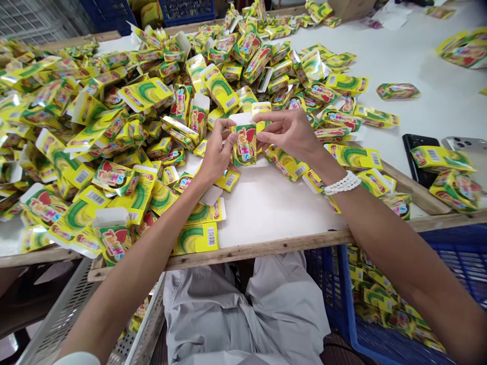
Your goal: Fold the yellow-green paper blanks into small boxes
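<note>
Now | left hand [216, 152] grip clamped on printed yellow carton [244, 147] | right hand [288, 136] grip clamped on it too

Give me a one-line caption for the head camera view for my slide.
Left hand and right hand hold a small yellow printed cardboard carton above a white table heaped with matching cartons.

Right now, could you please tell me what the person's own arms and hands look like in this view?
The left hand and right hand are bare, without gloves. A white beaded bracelet circles the right wrist, and a white sleeve edge shows on the left arm.
</note>
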